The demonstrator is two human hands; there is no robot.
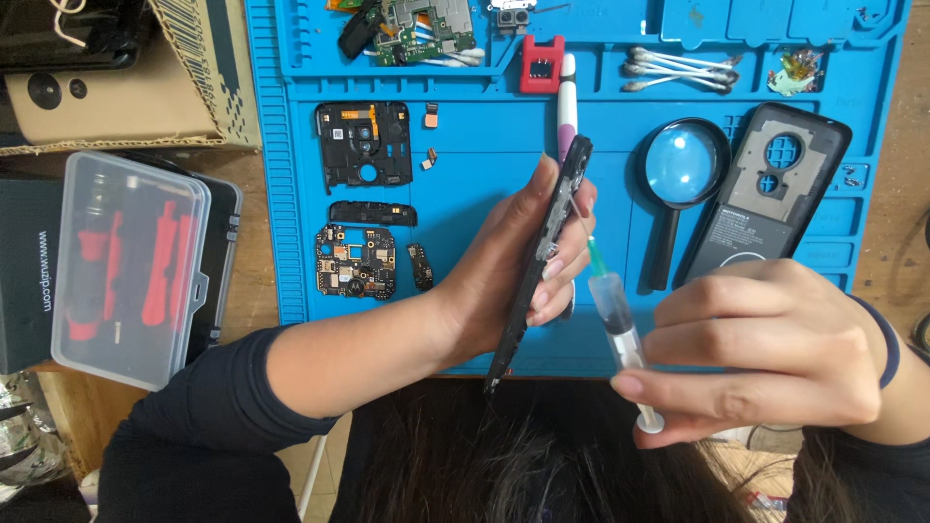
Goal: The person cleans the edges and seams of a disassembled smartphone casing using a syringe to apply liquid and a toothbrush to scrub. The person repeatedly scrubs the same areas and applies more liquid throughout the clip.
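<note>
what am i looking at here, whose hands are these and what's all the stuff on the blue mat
This is a single view from a camera worn on a person's head, looking down at their own two hands. The left hand holds a black phone frame on edge. The right hand holds a small syringe, its green tip against the frame. Below is a blue work mat with circuit boards, a magnifying glass, a phone back cover and cotton swabs. A clear tool case sits beside the mat.
</note>
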